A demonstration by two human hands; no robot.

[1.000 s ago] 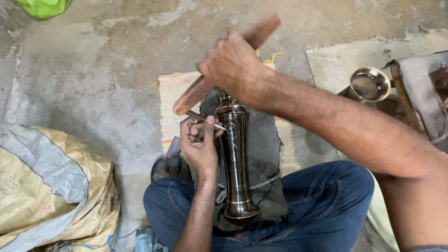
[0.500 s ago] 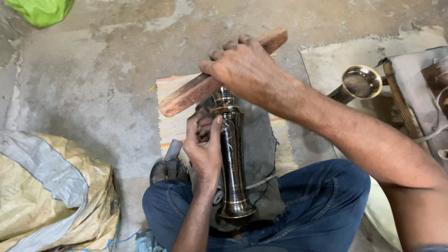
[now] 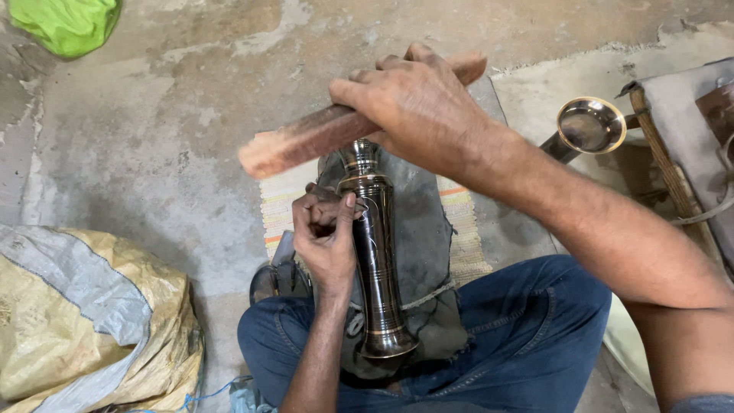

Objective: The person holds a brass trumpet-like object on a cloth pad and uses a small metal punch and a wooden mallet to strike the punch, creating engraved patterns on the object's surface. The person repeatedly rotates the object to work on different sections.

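Observation:
A tall dark polished metal vase (image 3: 377,252) lies along my lap on a grey cloth (image 3: 417,222), its flared foot toward me. My left hand (image 3: 327,237) rests against the vase's upper left side with the fingers curled around something small that I cannot make out. My right hand (image 3: 417,103) grips a reddish wooden stick (image 3: 306,138) held crosswise just above the vase's narrow top. Whether the stick touches the top is not clear.
A striped mat (image 3: 283,206) lies under the cloth on the concrete floor. A yellow and grey sack (image 3: 84,321) sits at the left, a green bag (image 3: 69,23) at the top left. A shiny metal bowl (image 3: 590,124) and wooden tool handles (image 3: 673,168) lie at the right.
My right hand has brought the wooden stick down and flatter, from raised above the vase to just over its top. My left hand stays on the vase.

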